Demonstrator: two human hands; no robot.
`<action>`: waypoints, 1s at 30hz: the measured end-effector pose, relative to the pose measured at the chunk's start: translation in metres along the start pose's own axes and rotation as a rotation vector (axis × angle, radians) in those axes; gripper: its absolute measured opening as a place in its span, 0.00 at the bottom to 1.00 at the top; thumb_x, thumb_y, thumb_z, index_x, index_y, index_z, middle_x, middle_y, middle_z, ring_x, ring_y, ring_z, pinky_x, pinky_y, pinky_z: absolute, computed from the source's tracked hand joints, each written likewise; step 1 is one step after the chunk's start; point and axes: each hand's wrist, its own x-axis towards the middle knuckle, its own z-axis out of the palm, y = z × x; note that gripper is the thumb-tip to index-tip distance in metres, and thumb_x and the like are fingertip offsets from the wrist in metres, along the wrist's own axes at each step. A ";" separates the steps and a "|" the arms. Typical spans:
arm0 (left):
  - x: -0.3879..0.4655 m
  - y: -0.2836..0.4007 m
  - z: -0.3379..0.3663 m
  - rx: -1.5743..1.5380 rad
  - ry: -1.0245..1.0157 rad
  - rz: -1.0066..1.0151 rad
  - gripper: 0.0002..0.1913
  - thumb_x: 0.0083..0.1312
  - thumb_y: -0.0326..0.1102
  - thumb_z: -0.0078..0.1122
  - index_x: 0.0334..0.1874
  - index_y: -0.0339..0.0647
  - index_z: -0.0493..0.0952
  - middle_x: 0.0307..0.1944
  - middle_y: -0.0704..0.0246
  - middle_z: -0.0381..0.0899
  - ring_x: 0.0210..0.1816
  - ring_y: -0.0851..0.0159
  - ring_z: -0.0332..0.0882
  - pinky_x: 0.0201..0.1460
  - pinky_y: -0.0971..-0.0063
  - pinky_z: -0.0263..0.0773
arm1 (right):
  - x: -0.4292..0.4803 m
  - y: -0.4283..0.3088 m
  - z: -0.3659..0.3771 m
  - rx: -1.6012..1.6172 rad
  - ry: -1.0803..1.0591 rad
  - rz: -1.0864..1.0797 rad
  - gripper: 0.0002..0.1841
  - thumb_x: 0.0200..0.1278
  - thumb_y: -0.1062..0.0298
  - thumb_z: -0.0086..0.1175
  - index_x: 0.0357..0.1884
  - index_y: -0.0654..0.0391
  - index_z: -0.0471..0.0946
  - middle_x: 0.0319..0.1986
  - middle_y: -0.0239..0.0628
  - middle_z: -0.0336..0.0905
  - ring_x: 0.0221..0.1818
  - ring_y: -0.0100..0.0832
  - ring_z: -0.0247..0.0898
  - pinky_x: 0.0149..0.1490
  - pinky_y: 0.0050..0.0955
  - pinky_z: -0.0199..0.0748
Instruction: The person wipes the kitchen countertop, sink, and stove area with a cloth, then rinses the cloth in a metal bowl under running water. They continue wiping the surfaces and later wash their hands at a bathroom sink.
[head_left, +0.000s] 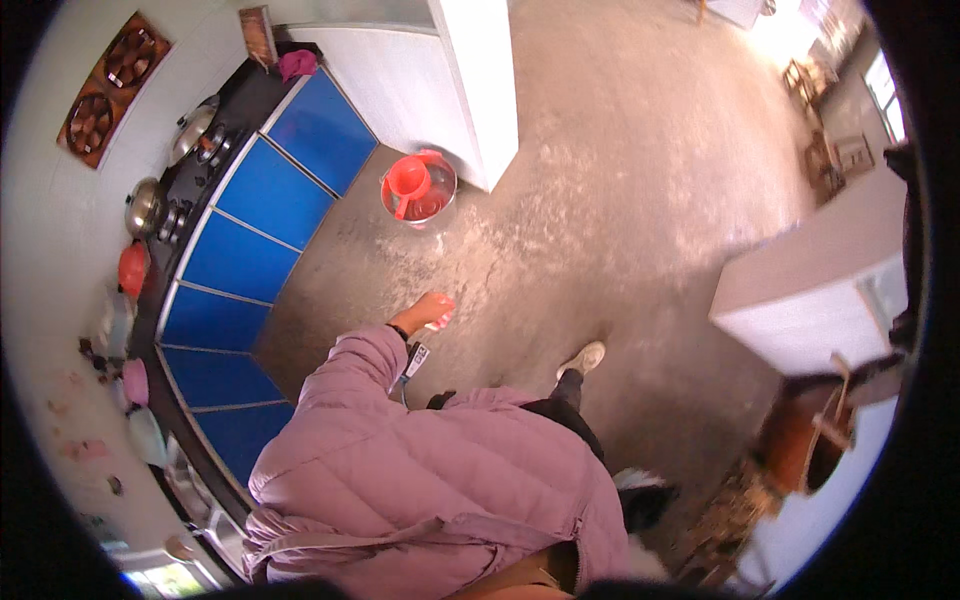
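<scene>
My left hand (429, 309) reaches forward over the concrete floor from a pink padded sleeve, with a dark band at the wrist. Its fingers are closed around a small red-and-white item (441, 322), too blurred to name. Below the wrist hangs a small device (415, 360) with a printed label and a cable. My right hand is out of view. On the floor ahead stands a metal bucket (451, 196), with a red plastic dipper (409, 178) resting in its top. My shoe (586, 358) is on the floor to the right.
Blue cabinets (251, 195) run along the left under a dark countertop (174, 180) bearing lidded pans (144, 208), a red basin (133, 268) and other bowls. A white partition (480, 90) stands beyond the bucket. At right are a white cabinet (810, 285) and a brown basket-like container (795, 439).
</scene>
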 end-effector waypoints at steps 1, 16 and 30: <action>0.001 0.003 0.001 0.015 0.099 0.022 0.06 0.56 0.33 0.51 0.35 0.43 0.72 0.20 0.68 0.72 0.16 0.67 0.70 0.15 0.73 0.64 | 0.020 -0.012 -0.011 -0.025 -0.006 -0.042 0.19 0.45 0.65 0.49 0.42 0.60 0.68 0.40 0.50 0.67 0.44 0.50 0.62 0.47 0.41 0.61; -0.022 0.078 0.047 -0.325 0.307 -0.037 0.14 0.57 0.36 0.55 0.44 0.40 0.69 0.31 0.61 0.74 0.29 0.60 0.75 0.32 0.61 0.74 | 0.291 -0.374 -0.232 0.146 0.202 -0.744 0.18 0.48 0.62 0.49 0.43 0.56 0.74 0.38 0.45 0.75 0.43 0.44 0.70 0.49 0.36 0.67; 0.206 0.509 0.111 -0.031 0.225 0.205 0.12 0.60 0.39 0.51 0.42 0.41 0.72 0.31 0.63 0.78 0.29 0.66 0.76 0.31 0.72 0.73 | 0.499 -0.507 -0.290 0.052 0.016 -0.496 0.09 0.47 0.64 0.52 0.25 0.60 0.76 0.23 0.42 0.76 0.27 0.34 0.73 0.29 0.33 0.68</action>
